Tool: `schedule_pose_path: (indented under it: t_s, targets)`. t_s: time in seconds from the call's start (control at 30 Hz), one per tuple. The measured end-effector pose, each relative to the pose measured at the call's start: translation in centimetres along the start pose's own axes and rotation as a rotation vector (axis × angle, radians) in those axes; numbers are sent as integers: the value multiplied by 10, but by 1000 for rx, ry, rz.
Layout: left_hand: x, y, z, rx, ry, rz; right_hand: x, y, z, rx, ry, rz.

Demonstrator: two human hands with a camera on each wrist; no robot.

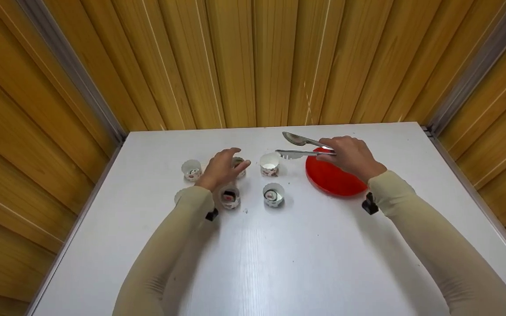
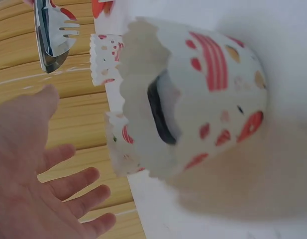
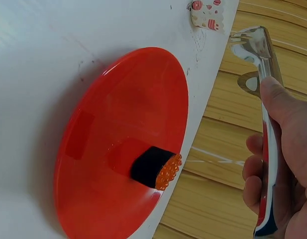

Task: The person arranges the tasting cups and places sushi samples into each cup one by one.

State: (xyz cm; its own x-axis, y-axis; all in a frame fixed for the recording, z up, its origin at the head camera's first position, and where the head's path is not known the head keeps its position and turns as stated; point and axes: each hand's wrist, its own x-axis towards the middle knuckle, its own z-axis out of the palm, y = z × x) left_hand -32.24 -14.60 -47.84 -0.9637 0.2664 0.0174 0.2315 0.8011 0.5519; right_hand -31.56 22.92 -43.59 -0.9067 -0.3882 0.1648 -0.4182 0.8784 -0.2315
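My right hand [image 1: 352, 153] grips metal tongs [image 1: 296, 153] above a red plate [image 1: 334, 188]. The tongs' jaws stand apart with nothing between them, one spoon-shaped, one toothed. A sushi piece [image 3: 149, 167] wrapped in black with orange roe on top sits on the plate in the right wrist view; in the head view it is hidden. My left hand [image 1: 222, 169] hovers over the patterned paper cups, fingers spread, holding nothing. Under its wrist, a front cup [image 1: 230, 204] holds a dark piece with a red centre. Another cup [image 1: 273, 202] contains a sushi roll [image 1: 271, 195].
Toward the back stand a cup [image 1: 270, 170] near the tongs' tips and a cup [image 1: 191, 176] at left with a piece inside. The left hand and sleeve partly cover two more cups. Yellow wood-look panels [image 1: 253, 66] border the white table [image 1: 253, 263].
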Motion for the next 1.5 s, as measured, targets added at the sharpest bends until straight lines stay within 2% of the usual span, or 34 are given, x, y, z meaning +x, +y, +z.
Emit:
schedule_pose_path:
  t_s: [0.2, 0.43, 0.67, 0.77, 1.03, 1.5]
  targets:
    - [6, 13, 4, 30, 5, 36, -11, 14, -8, -22, 5, 36]
    - [13, 28, 19, 116, -5, 82, -26, 31, -14, -49, -38, 103]
    - [23, 39, 28, 190, -16, 83, -38, 45, -16, -23, -42, 149]
    - [27, 40, 30, 213, -31, 64, -41, 48, -17, -25, -39, 160]
    - [27, 39, 34, 218, -98, -43, -48, 56, -17, -41, -43, 185]
    - [26, 31, 36, 284, -95, -54, -56, 61, -19, -50, -71, 219]
